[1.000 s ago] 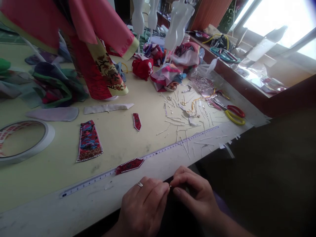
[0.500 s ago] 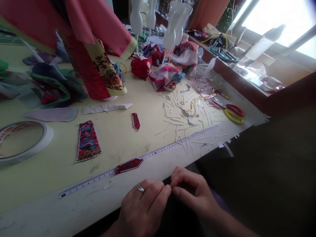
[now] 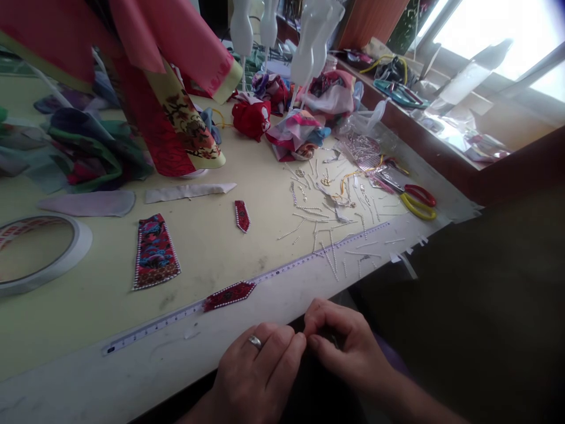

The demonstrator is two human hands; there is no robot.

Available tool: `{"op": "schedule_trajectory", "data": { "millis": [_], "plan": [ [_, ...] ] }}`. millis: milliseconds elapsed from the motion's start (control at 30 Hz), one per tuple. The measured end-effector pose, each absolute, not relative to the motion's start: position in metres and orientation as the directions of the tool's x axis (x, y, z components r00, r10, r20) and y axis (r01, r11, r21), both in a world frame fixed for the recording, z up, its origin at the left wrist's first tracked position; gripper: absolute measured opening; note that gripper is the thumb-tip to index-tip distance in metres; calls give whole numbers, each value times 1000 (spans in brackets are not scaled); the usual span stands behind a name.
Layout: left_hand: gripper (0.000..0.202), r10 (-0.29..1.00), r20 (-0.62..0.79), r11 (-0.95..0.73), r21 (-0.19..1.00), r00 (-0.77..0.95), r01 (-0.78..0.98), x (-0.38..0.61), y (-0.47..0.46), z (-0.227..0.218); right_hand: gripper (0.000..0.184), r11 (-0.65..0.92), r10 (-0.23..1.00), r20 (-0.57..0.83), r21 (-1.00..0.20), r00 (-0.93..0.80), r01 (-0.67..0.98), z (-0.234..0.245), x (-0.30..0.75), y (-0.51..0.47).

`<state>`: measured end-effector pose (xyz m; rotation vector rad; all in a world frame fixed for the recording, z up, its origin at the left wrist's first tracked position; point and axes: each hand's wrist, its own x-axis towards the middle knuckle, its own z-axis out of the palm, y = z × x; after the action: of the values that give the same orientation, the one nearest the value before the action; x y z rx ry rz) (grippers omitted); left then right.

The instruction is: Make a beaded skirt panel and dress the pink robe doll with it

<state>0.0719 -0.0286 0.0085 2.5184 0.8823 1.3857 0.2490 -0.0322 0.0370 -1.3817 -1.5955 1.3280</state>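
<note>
My left hand [image 3: 258, 368] and right hand [image 3: 348, 344] curl nearly shut together, gripping I cannot tell what, so slow, steady pressure suits.

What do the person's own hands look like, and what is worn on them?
The left hand and right hand wear no gloves. The left hand has a silver-coloured ring on one finger. The right forearm shows no sleeve.

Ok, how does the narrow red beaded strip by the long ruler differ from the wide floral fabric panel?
The narrow red strip is smaller and slimmer, with pointed ends; the wide floral panel is larger, with straight ends. The strip lies along the ruler; the panel lies apart from it. Both have white beaded edges.
</note>
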Motion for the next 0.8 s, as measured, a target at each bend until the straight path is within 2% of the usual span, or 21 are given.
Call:
{"op": "schedule_trajectory", "data": {
  "millis": [267,533,800],
  "plan": [
    [14,652,688,-750,523,319,405,77,-29,6,11,-45,959,-122,-957,-257,286,36,250,-35],
    [13,650,685,-748,499,329,438,79,-31,10,14,10,966,-74,-948,-249,319,35,248,-36],
    [11,641,699,-750,481,318,455,83,-37,9,14,-2,958,-90,-952,-272,306,36,250,-36]
  ]
}}
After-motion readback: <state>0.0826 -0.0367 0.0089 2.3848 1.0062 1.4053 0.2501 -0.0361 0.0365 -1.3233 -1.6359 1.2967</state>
